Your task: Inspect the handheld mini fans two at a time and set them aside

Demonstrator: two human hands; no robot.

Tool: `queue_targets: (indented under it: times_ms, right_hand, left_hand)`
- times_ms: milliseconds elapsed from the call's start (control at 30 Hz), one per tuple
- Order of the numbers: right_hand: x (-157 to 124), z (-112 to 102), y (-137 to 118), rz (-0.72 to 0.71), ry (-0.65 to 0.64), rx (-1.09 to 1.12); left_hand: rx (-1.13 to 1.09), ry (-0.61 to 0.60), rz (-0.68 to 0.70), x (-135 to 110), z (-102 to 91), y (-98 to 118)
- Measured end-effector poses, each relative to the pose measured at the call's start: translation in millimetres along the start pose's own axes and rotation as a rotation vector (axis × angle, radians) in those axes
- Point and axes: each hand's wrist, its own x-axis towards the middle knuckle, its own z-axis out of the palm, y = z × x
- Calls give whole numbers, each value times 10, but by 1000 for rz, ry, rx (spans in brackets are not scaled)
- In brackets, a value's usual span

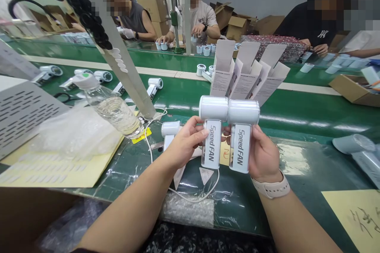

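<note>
Two pale handheld fans stand side by side in front of me, their round heads touching and "Speed FAN" printed on both handles. My left hand (pixel 190 141) is closed around the left handheld fan (pixel 212 142), thumb on its side. Around the right handheld fan (pixel 241 146) is my right hand (pixel 265 152), a white watch strap on that wrist. Some fingertips are hidden behind the handles. Another similar fan (pixel 170 128) lies on the bench just beyond my left hand. Behind the held fans stand three open white boxes (pixel 246 75) with raised flaps.
A clear bottle (pixel 111 110) leans by a slanted metal post (pixel 124 59) at left. A white cable (pixel 208 195) and bubble wrap (pixel 187 209) lie near the front edge. More fans (pixel 156 87) rest on the green belt (pixel 178 93). Several people work across it.
</note>
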Motion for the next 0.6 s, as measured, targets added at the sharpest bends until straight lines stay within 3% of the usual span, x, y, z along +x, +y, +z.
queue_targets:
  times_ms: [400, 600]
  right_hand:
    - [-1, 45, 18, -4, 45, -10]
    - [11, 28, 27, 43, 33, 16]
  left_hand:
    - [5, -49, 54, 24, -1, -12]
    - [44, -6, 7, 25, -26, -45]
